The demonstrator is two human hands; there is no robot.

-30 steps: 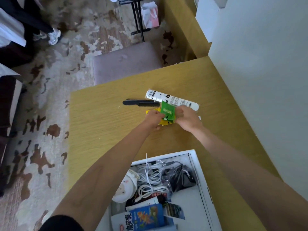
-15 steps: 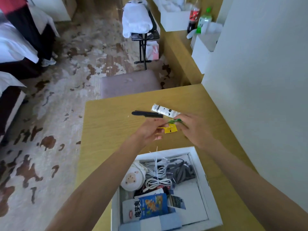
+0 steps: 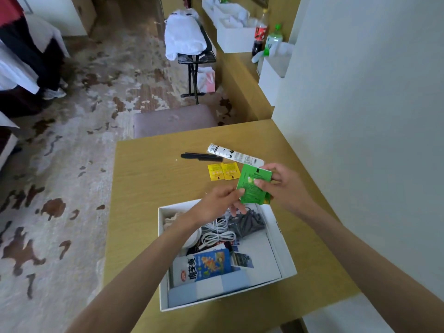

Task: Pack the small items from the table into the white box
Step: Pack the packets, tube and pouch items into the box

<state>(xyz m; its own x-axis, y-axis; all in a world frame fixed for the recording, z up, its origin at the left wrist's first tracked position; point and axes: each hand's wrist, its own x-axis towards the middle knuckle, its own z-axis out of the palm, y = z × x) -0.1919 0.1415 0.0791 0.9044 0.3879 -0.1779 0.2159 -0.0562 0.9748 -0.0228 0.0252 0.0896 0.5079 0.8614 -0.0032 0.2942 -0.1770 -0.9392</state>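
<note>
Table (image 3: pixel 149 179): yellow sachets (image 3: pixel 223 171), black comb (image 3: pixel 200 156), tube (image 3: pixel 235 156)

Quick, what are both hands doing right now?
Left hand: at a corner of the green packet; grip cannot be told.
Right hand: holding the green packet.

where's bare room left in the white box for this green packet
Free: white box floor on the right, between black cable bundle, photos and right wall, for the green packet. Crowded: left and middle, white cables, snack bag.
</note>
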